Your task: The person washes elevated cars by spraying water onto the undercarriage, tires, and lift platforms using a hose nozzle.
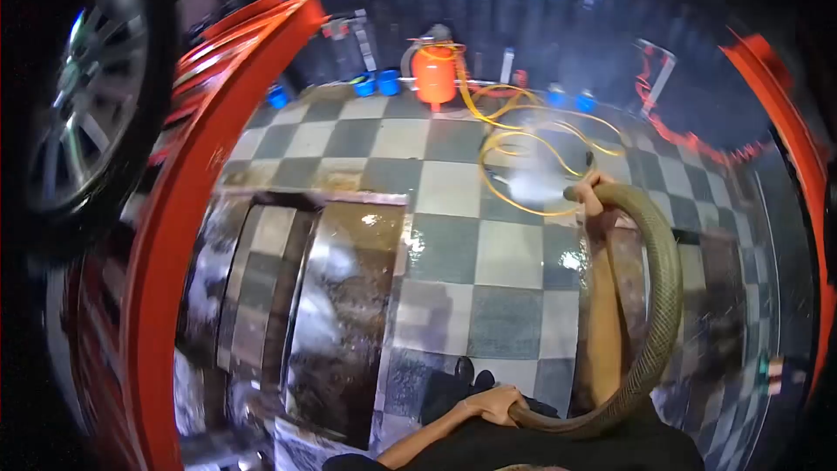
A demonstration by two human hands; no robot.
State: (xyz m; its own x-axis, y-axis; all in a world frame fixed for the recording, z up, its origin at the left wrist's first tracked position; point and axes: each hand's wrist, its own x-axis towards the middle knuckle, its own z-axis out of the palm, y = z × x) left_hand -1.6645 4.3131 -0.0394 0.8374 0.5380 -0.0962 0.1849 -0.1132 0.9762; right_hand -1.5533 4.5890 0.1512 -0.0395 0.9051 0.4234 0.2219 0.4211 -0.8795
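A thick olive hose with a ribbed or woven-looking skin bends in a large arc on my right side. My right hand, arm stretched forward, is closed around its far end. A small dark piece sticks up just beyond those fingers; its kind cannot be made out. Close to my body, my left hand grips the hose's lower part. White mist hangs over the floor just left of my right hand, blurring what lies behind it.
An orange lift beam and a car wheel stand at left, another orange beam at right. Wet floor recesses break the checkered tiles. Ahead are an orange tank, a coiled yellow hose and blue buckets.
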